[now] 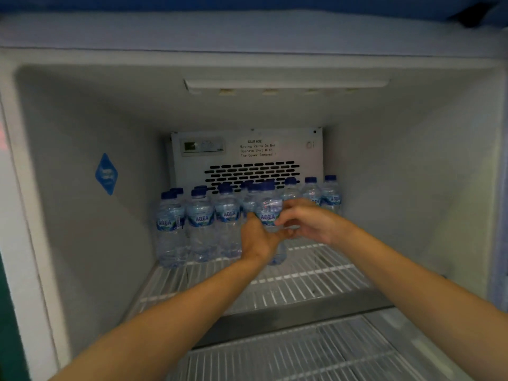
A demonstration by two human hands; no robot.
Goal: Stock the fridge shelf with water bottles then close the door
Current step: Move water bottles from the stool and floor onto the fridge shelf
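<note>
gripping one water bottle (270, 213) between both hands, left hand (257, 239) fingers wrapped, right hand (308, 220) fingers curled

A blue diamond-shaped sticker (106, 174) is adhering to the left inner wall. A white rear metal panel (291, 149) is displaying a printed caution notice (257, 148) above black slotted vents (251, 171). A long white ceiling light cover (286, 84) is sitting overhead.

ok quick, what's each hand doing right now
Left hand: closed on the front water bottle, low on its body.
Right hand: closed on the same bottle, fingers across its label.
</note>
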